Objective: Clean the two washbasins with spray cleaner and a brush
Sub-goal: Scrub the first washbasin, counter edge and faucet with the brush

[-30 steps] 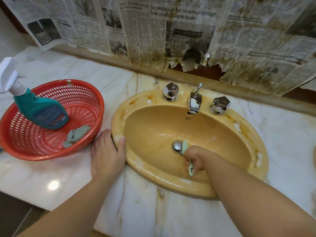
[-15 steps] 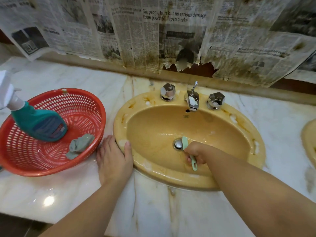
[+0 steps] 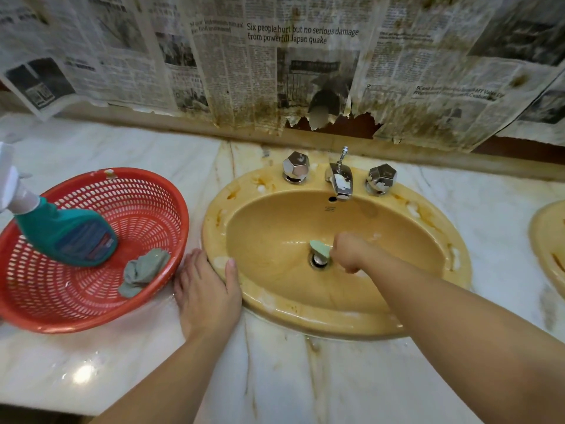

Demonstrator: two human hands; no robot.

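Observation:
A yellow oval washbasin (image 3: 406, 324) is set in the marble counter, with stains and foam patches on its rim. My right hand (image 3: 348, 252) is down in the bowl, shut on a pale green brush (image 3: 320, 248) whose head lies over the metal drain (image 3: 319, 261). My left hand (image 3: 208, 289) rests flat on the counter, thumb on the basin's left rim. The teal spray cleaner bottle (image 3: 68, 237) with a white trigger leans in a red basket (image 3: 101, 313). A second yellow basin (image 3: 547, 240) shows at the right edge.
A grey cloth (image 3: 143, 270) lies in the basket beside the bottle. A chrome tap (image 3: 341, 180) and two faceted knobs stand at the basin's back rim. Stained, torn newspaper (image 3: 275, 71) covers the wall behind. The marble counter (image 3: 275, 377) is wet in front.
My right hand has turned the brush, so its head now points left over the drain and the handle is hidden in my fist. The left hand has stayed on the rim.

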